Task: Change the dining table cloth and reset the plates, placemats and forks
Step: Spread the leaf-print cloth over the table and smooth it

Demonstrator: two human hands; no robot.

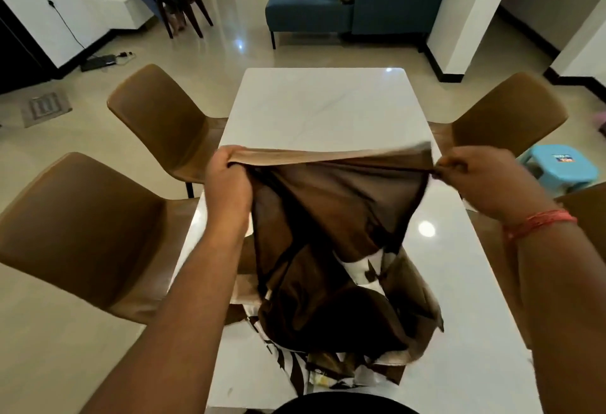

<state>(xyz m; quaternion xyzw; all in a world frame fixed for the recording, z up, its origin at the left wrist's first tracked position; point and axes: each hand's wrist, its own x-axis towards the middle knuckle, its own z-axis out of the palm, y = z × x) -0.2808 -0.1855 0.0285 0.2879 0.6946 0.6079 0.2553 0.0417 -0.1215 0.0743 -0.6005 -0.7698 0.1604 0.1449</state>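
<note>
A person's two hands hold a brown cloth [328, 216] up over a white marble worktop [321, 108]. The left hand [229, 180] is closed in a fist around one end of the cloth's top edge. The right hand [475, 177] pinches the other end between its fingers [442, 167], and a red thread [537, 221] circles that wrist. The edge is pulled taut between the hands; the rest hangs down and bunches on the near part of the worktop. Brown chairs [157, 118] stand at both sides.
</note>
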